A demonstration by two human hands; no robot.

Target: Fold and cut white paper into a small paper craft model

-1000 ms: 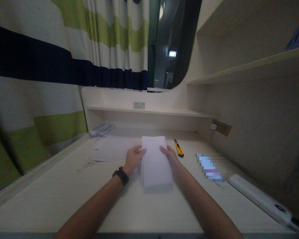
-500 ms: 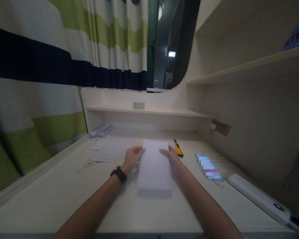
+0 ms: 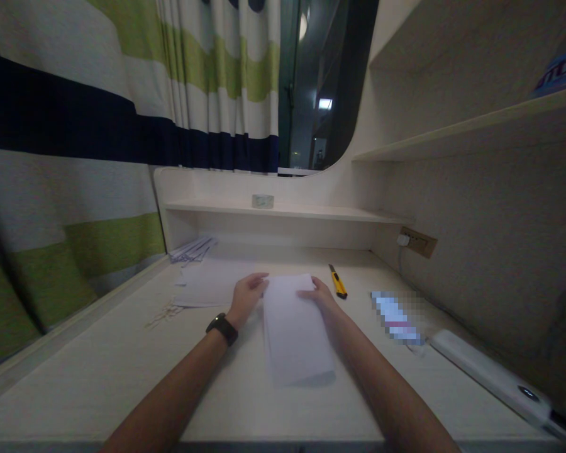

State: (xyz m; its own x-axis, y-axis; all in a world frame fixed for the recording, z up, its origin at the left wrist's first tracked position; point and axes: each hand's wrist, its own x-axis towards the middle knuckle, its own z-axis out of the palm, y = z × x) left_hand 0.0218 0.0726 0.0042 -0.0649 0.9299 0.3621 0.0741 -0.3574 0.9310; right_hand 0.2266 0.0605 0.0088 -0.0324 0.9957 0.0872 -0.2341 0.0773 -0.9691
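A folded white sheet of paper (image 3: 298,340) is held between my two hands above the desk, its near edge lifted off the surface. My left hand (image 3: 248,299), below a dark wristwatch, pinches the paper's upper left edge between thumb and fingers. On the other side my right hand (image 3: 321,296) grips the upper right edge, thumb on top and fingers behind. Close to the right hand lies a yellow utility knife (image 3: 338,282). Flat white sheets (image 3: 217,283) rest beyond the left hand.
Folded paper strips (image 3: 193,248) lie at the back left, with thin pale strings (image 3: 165,313) nearer. A blurred-out phone (image 3: 396,318) and a long white device (image 3: 490,371) line the right side. A tape roll (image 3: 263,201) stands on the low shelf (image 3: 311,212).
Both hands have shifted slightly left with the paper. Its top has come lower and nearer, and its near end has swung to the right, tilting the sheet.
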